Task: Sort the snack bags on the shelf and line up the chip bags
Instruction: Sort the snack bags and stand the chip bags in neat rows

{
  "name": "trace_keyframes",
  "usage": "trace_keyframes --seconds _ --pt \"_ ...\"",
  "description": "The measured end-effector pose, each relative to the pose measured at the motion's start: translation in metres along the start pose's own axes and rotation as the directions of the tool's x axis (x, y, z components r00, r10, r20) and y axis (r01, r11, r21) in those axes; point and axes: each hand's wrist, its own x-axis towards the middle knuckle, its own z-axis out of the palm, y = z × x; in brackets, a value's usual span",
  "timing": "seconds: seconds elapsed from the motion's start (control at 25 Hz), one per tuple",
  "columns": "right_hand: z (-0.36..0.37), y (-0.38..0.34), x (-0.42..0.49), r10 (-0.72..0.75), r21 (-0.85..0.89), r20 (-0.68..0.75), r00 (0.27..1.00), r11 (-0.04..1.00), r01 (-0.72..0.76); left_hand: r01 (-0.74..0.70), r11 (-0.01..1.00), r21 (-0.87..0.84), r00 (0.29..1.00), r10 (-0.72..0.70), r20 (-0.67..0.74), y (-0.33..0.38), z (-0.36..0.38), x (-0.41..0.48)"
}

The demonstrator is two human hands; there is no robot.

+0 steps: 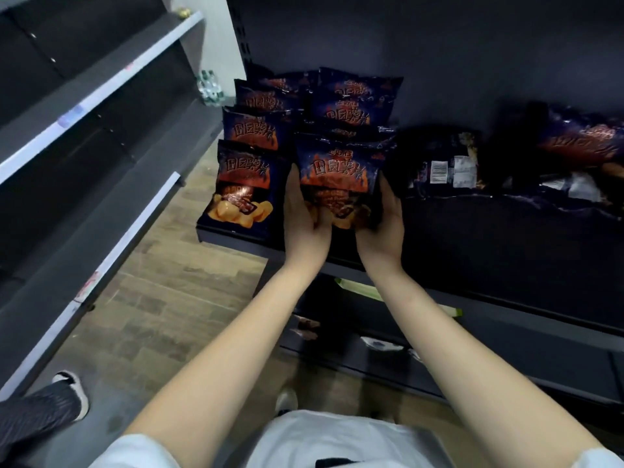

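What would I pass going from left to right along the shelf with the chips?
First the front chip bag of the left row → left hand → held chip bag → right hand → dark bag lying barcode-side up → toppled chip bag at the far right.

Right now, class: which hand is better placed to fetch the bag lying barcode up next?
Probably the right hand: it holds the right edge of the upright chip bag, next to the barcode-up bag. The left hand holds the far edge.

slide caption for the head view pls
Left hand and right hand hold a dark blue foil chip bag at the dark shelf.
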Motion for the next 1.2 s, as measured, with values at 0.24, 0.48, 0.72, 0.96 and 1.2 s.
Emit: trace_keyframes --seconds 0.24,0.48,0.72,0.96,1.2 --pt "0.008 0.005 -0.007 -0.054 -0.046 -0.041 0.998 0.998 0.052 -0.030 1.000 0.002 0.999 0.030 0.015 -0.016 0.000 0.010" --pt "0.017 0.005 -0.011 -0.102 -0.090 -0.177 0.979 0.992 0.087 -0.252 0.923 0.290 0.968 0.234 0.096 -0.018 0.003 0.002" --pt "0.022 0.010 -0.003 -0.090 -0.215 -0.255 0.963 0.976 0.034 -0.404 0.806 0.433 0.915 0.346 0.210 -0.023 0.002 0.002" --pt "0.024 0.011 -0.002 -0.142 -0.316 -0.264 0.954 0.947 0.054 -0.393 0.805 0.445 0.918 0.322 0.229 -0.023 0.005 0.005" --pt "0.025 0.011 -0.002 -0.118 -0.309 -0.263 0.957 0.950 0.033 -0.391 0.811 0.435 0.920 0.328 0.215 -0.024 0.006 0.005"
